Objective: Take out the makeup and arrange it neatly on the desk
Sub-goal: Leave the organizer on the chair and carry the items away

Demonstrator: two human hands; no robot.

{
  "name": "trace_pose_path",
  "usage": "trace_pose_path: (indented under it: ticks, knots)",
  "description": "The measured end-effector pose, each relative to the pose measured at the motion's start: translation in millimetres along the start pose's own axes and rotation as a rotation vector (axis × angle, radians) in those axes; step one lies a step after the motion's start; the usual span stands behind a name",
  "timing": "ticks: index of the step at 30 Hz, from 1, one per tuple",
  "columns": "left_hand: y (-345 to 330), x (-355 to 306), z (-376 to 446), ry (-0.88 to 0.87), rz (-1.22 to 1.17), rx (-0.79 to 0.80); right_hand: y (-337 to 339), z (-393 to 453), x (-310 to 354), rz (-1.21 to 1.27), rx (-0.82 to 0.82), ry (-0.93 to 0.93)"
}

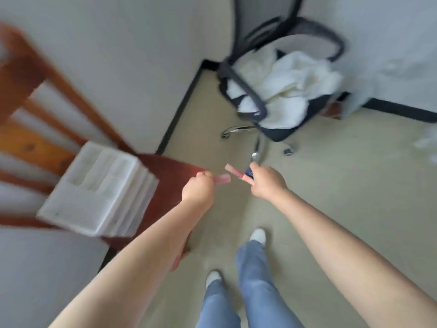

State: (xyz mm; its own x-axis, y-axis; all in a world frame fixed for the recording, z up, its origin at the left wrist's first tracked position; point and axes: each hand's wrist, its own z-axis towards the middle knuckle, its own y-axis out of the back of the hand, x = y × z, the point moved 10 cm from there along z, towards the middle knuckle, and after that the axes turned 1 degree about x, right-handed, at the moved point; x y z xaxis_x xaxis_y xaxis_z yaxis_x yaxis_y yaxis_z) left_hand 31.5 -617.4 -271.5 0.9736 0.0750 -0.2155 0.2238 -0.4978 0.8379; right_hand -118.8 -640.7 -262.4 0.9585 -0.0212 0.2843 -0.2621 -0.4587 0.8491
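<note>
Both hands' grip on pink tubes [223, 179]

Wooden chair [170, 171] bears white organizer [99, 188] (blurred).

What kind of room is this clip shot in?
Probably a bedroom or a small home room, though the frame is blurred. A wooden chair carries a white organiser box, an office chair is heaped with white cloth, and plain white walls meet a pale floor.
</note>
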Motion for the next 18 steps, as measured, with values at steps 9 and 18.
trace_pose_path:
  ticks: [9, 18]
  knots:
    - [-11, -440, -102, -0.885, 0.521, -0.115, 143, -252, -319, 0.048, -0.398, -0.603]
    - [-167, -809, -384, -1.569, 0.701, -0.239, 159, -622, -598, 0.029, -0.617, -1.184]
